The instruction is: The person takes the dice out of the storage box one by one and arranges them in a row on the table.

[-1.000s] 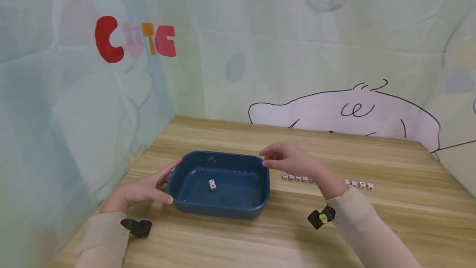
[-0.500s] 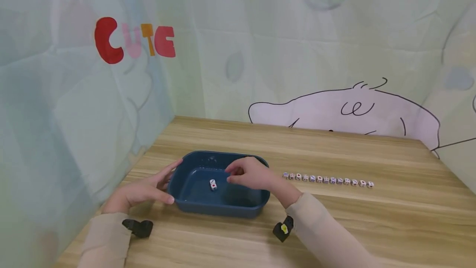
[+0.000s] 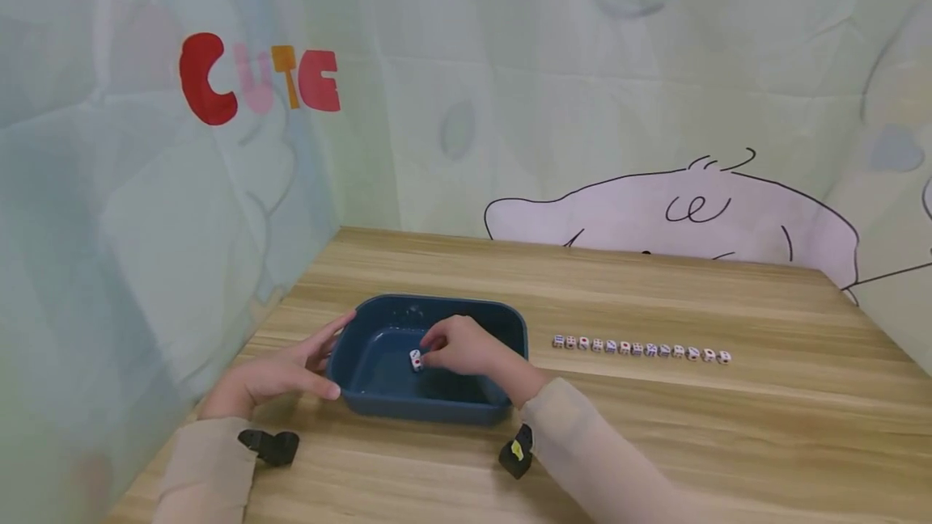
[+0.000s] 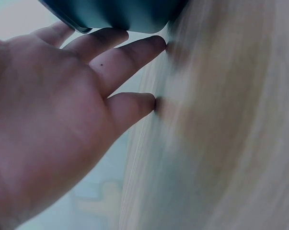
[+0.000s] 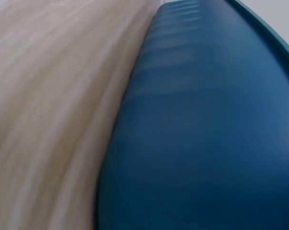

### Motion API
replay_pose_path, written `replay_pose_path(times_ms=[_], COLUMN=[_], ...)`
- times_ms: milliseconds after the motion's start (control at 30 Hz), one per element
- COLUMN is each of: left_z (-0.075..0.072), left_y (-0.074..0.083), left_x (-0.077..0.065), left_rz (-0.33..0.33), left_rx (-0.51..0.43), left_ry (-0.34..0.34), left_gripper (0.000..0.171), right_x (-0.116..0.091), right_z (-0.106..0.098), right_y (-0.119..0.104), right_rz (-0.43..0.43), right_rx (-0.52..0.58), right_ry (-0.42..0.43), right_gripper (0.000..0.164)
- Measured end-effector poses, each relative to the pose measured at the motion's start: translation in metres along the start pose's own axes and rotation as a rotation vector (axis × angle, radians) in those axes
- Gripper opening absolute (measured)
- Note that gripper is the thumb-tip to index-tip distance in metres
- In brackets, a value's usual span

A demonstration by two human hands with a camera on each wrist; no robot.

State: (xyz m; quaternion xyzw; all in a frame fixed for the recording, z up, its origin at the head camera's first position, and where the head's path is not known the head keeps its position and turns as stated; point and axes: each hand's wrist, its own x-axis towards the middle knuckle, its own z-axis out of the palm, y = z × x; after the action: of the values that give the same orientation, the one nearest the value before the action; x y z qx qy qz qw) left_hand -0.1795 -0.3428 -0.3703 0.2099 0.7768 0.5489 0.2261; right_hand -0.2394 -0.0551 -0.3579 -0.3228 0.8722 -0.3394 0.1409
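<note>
Two white dice (image 3: 416, 360) sit together inside a dark blue rectangular basin (image 3: 429, 409), left of its middle. My right hand (image 3: 466, 348) reaches over the basin's right side. Its thumb and index fingertips are at the right edge of the dice, with a gap between them; whether they touch is too small to tell. Against the basin's left side rests my left hand (image 3: 287, 370), fingers spread and thumb near the front left corner. The left wrist view shows these fingers (image 4: 120, 67) extended under the basin's wall. The right wrist view holds only the basin's outer wall (image 5: 192, 134) and tabletop.
A straight row of several dice (image 3: 638, 349) lies on the wooden table (image 3: 692, 443), right of the basin. Printed fabric walls (image 3: 582, 103) stand behind the table and along its left side.
My right hand has moved left from the basin's back right rim, down into the basin to the dice. This uncovers the whole row of dice. My left hand stays at the basin.
</note>
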Motion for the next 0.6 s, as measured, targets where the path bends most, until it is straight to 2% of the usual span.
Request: replay_pose_path(times_ms=[400, 600], left_z=[-0.001, -0.001], left_y=[-0.001, -0.002], left_x=[0.0, 0.002], left_rz=[-0.01, -0.012], left_rx=[0.01, 0.012], left_ry=[0.009, 0.006], left_gripper=[0.112, 0.112], right_x=[0.008, 0.01], right_z=[0.012, 0.013], right_y=[0.0, -0.001], right_rz=[0.133, 0.161], right_rx=[0.002, 0.008], right_ry=[0.034, 0.035], right_gripper=[0.023, 0.023])
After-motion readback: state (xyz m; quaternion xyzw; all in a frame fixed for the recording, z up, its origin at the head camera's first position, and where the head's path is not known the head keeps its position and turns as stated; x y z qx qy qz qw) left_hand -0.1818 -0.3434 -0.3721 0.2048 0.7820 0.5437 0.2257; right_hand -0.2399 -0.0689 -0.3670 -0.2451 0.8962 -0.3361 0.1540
